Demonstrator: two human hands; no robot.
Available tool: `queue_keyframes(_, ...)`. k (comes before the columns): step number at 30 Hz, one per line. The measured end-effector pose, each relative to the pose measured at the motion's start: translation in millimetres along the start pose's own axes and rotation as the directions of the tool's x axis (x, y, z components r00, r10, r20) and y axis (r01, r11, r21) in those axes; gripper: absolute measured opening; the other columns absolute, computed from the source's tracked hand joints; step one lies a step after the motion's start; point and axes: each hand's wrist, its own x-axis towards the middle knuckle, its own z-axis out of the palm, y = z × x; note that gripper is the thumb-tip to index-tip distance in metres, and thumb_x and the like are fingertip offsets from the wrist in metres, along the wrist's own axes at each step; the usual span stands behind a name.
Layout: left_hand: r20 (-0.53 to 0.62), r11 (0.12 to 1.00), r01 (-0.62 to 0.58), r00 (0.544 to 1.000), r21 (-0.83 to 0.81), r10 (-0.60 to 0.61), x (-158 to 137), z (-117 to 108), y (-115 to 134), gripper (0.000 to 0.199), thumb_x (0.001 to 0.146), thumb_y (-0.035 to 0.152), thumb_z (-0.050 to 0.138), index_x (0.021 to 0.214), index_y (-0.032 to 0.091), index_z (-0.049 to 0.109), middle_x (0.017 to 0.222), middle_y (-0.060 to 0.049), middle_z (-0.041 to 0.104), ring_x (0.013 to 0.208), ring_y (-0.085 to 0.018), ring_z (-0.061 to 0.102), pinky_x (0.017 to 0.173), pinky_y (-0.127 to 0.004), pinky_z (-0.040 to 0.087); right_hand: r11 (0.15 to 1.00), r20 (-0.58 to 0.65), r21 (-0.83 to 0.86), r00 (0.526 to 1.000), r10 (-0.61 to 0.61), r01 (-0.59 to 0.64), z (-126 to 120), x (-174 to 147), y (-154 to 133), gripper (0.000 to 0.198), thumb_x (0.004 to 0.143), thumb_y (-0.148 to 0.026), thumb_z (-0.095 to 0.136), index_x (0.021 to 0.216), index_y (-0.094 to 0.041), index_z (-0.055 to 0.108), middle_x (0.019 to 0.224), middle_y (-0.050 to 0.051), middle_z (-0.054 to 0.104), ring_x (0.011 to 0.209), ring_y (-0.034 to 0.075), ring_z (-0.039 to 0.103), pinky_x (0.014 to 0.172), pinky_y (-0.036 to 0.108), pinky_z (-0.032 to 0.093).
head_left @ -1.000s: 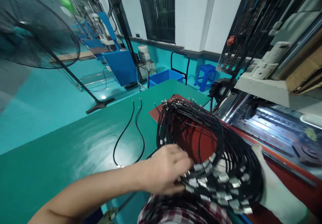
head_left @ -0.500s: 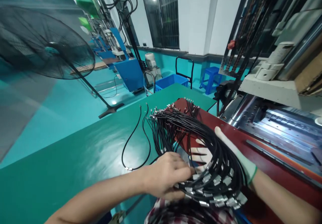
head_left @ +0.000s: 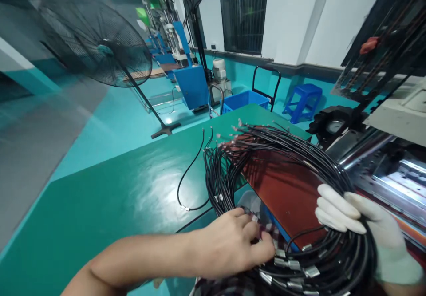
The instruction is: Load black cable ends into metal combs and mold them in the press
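A big looped bundle of black cables [head_left: 293, 138] with metal ends and silver clips curves from the table round to my front. My gloved right hand [head_left: 346, 211] is closed round the bundle's right side. My bare left hand [head_left: 239, 242] curls its fingers over the bundle's near left part, the fingertips close to the silver clips [head_left: 293, 265]; the cables under the palm are hidden. One separate cable [head_left: 182, 183] lies in a loop on the green table [head_left: 133, 198], a clip at its bend.
A red-brown board [head_left: 282, 189] lies beneath the bundle, beside a metal machine [head_left: 396, 176] at right. Beyond the table are a blue bin [head_left: 246, 100], a blue stool [head_left: 302, 100], a pressure-type blue machine [head_left: 191, 87] and a standing fan [head_left: 103, 49].
My right hand has moved right and come round the outside of the bundle, closing on it. The loop has spread wider to the right, uncovering more red-brown board. The view has shifted.
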Motion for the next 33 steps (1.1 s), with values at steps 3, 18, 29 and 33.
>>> queue_keyframes(3,-0.008,1.0,0.007,1.0,-0.011,-0.007,-2.3,30.8,1.2,0.017,0.092,0.018,0.044,0.108,0.013,0.049,0.074,-0.003,0.057,0.06,-0.017,0.053,0.055,-0.033,0.039,0.98,-0.083,0.19,0.994,0.074,-0.057,-10.7,-5.2,17.8,0.035,0.071,-0.025,0.074,0.057,-0.019,0.043,0.049,-0.005,0.034,0.045,0.007,0.038,0.048,0.023,0.049)
queue_keyframes(18,0.717,-0.747,0.175,0.484,-0.641,-0.502,-78.7,126.0,15.7,0.056,0.081,0.07,0.051,0.091,0.016,0.058,0.087,-0.009,0.066,0.084,-0.022,0.063,0.076,-0.033,0.045,0.782,-0.132,0.616,0.966,0.222,-0.095,-21.0,-5.3,26.3,0.037,0.078,-0.028,0.075,0.111,-0.018,0.061,0.043,-0.013,0.035,0.034,-0.001,0.035,0.038,0.013,0.036)
queue_keyframes(29,0.447,-0.814,-0.562,0.697,-0.143,-0.56,8.0,119.0,-50.2,0.06,0.088,0.063,0.048,0.113,0.01,0.059,0.071,-0.006,0.065,0.058,-0.013,0.06,0.062,-0.027,0.05,0.814,-0.201,0.58,0.972,0.126,0.014,-57.1,-46.0,42.1,0.024,0.078,-0.02,0.071,0.099,-0.026,0.063,0.037,-0.013,0.032,0.03,0.0,0.026,0.039,0.017,0.036)
queue_keyframes(33,0.419,-0.782,-0.569,0.664,-0.253,-0.619,20.2,88.8,-65.3,0.032,0.101,0.028,0.036,0.097,0.008,0.061,0.046,0.008,0.037,0.034,-0.003,0.037,0.039,-0.015,0.03,0.829,-0.304,0.557,0.943,0.136,0.06,-72.4,-42.7,49.2,0.029,0.073,-0.015,0.073,0.095,-0.032,0.065,0.04,-0.012,0.033,0.031,0.002,0.031,0.051,0.024,0.051)
